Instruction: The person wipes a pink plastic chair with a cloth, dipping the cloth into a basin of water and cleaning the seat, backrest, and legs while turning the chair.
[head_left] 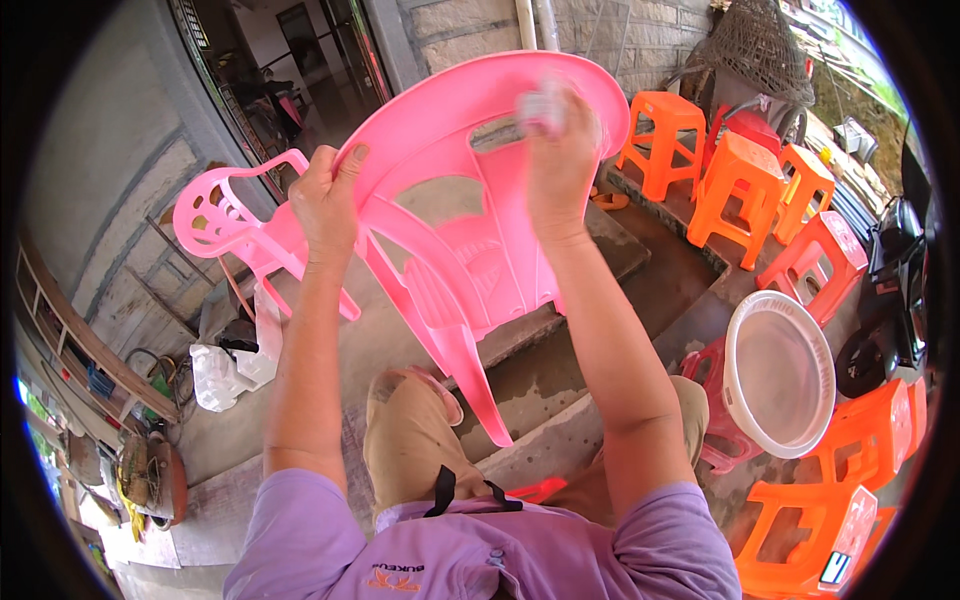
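Observation:
A pink plastic chair [440, 115] is tipped up in front of me, its broad curved panel toward me and one leg pointing down near my knees. My left hand [327, 200] grips the left edge of that panel, thumb on the near face. Against the upper right of the panel my right hand [562, 160] presses a wadded pale cloth [542, 108]. Both the cloth and the fingers are smeared by motion.
Another pink armchair [225, 215] stands at the left by the wall. Orange stools [738, 185] line the right side. A whitish basin [780, 375] of cloudy water rests on a red stool [718, 405]. White bags [235, 365] lie at left. A concrete step edge [530, 345] runs ahead.

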